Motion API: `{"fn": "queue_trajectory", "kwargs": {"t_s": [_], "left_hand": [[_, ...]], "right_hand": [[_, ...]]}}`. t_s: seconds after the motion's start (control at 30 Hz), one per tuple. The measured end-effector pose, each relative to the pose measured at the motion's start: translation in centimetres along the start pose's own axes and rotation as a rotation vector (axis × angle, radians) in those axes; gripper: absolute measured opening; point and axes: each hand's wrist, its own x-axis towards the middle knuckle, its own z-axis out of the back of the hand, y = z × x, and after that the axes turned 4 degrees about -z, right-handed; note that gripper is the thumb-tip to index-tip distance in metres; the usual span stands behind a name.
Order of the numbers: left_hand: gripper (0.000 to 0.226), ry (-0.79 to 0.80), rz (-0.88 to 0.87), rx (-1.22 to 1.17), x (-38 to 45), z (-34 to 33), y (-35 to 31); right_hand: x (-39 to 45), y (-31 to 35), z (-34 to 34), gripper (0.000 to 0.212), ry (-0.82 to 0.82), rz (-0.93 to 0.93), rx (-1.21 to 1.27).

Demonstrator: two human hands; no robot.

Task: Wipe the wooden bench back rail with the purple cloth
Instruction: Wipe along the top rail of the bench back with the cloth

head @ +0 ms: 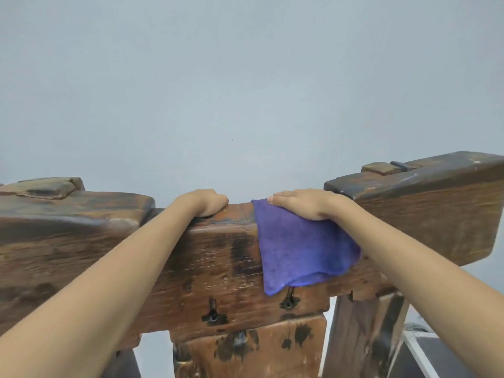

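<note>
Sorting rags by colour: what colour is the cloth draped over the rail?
Purple cloth, seen in the head view.

Bare forearms, no sleeves or jewellery visible.

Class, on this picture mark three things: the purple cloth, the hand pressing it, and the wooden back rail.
purple cloth (302,249), head view, middle of the hanging part.
right hand (302,204), head view, back of the hand.
wooden back rail (218,257), head view, bare front face between the arms.
</note>
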Motion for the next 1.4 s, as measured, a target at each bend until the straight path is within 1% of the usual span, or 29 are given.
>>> {"fn": "queue_trajectory", "kwargs": {"t_s": [0.07,0.13,0.2,0.3,0.33,0.37,0.43,0.5,0.57,0.63,0.7,0.73,0.8,0.83,0.87,0.9,0.93,1.0,1.03,1.07,1.13,1.17,1.27,1.4], "left_hand": [[0.032,0.01,0.009,-0.032,0.4,0.0,-0.4],[0.033,0.006,0.011,-0.073,0.5,0.0,-0.2],[0.033,-0.029,-0.016,-0.095,0.5,0.0,0.2],[0.031,-0.066,-0.044,-0.111,0.5,-0.1,0.5],[0.03,-0.076,-0.049,-0.102,0.5,-0.1,0.5],[0.028,-0.095,-0.052,-0.078,0.4,-0.2,0.3],[0.027,-0.176,-0.072,-0.021,-0.1,-0.2,-0.3],[0.032,-0.349,-0.112,0.016,-1.1,-0.2,-0.4],[0.034,-0.533,-0.129,0.026,-2.2,-0.2,-0.7],[0.035,-0.628,-0.127,-0.017,-3.3,0.1,-0.9],[0.034,-0.608,-0.175,-0.02,-4.3,0.4,-0.6],[0.031,-0.576,-0.235,0.034,-4.8,0.4,-0.1],[0.026,-0.517,-0.338,0.157,-6.3,0.9,1.9],[0.027,-0.534,-0.363,0.189,-7.2,1.7,3.4],[0.03,-0.569,-0.356,0.198,-8.0,2.6,5.2],[0.033,-0.603,-0.308,0.203,-8.9,3.6,7.3],[0.035,-0.609,-0.235,0.218,-9.7,4.6,9.4],[0.034,-0.535,-0.058,0.279,-10.4,6.2,12.9],[0.032,-0.484,0.003,0.29,-10.3,6.4,13.5],[0.03,-0.433,0.028,0.273,-10.1,6.3,13.6],[0.038,-0.316,0.009,0.212,-9.3,5.8,12.7],[0.042,-0.289,-0.004,0.189,-9.0,5.7,12.3],[0.042,-0.264,0.005,0.147,-8.3,5.6,12.3],[0.05,-0.267,0.037,0.111,-8.6,5.4,12.5]], "right_hand": [[1.9,0.7,0.8,0.075,0.05,-0.093,0.046],[2.5,0.9,0.7,0.074,0.032,-0.108,0.024],[1.1,-0.1,0.1,0.074,-0.062,-0.069,-0.011],[-1.7,-2.0,-1.8,0.078,-0.279,0.013,-0.084],[-1.9,-2.3,-2.1,0.078,-0.305,0.02,-0.102],[-1.7,-2.3,-1.9,0.077,-0.284,0.01,-0.112],[-0.5,-1.7,-0.7,0.074,-0.145,-0.04,-0.089],[1.4,-0.4,0.4,0.07,-0.016,-0.094,0.013],[3.0,1.2,0.7,0.059,0.052,-0.158,0.075],[3.7,3.2,0.4,0.054,0.083,-0.176,0.073],[3.3,4.6,-0.4,0.06,0.053,-0.139,0.036],[2.7,5.1,-1.0,0.063,0.015,-0.094,0.008],[0.9,6.1,-2.7,0.064,-0.109,0.018,-0.054],[-0.1,6.9,-3.6,0.064,-0.188,0.056,-0.079],[-1.1,7.7,-4.3,0.064,-0.257,0.072,-0.1],[-1.7,8.6,-4.9,0.065,-0.298,0.073,-0.114],[-2.0,9.6,-5.0,0.064,-0.302,0.066,-0.108],[-2.0,12.0,-5.0,0.064,-0.245,0.091,-0.095],[-1.8,13.2,-5.0,0.064,-0.217,0.125,-0.094],[-1.4,14.8,-5.2,0.064,-0.186,0.163,-0.088],[-0.4,18.5,-5.7,0.061,-0.118,0.221,-0.07],[0.3,20.0,-5.7,0.059,-0.071,0.242,-0.051],[2.4,21.8,-5.2,0.053,0.075,0.247,0.039],[3.9,21.9,-4.2,0.052,0.199,0.205,0.091]]}}
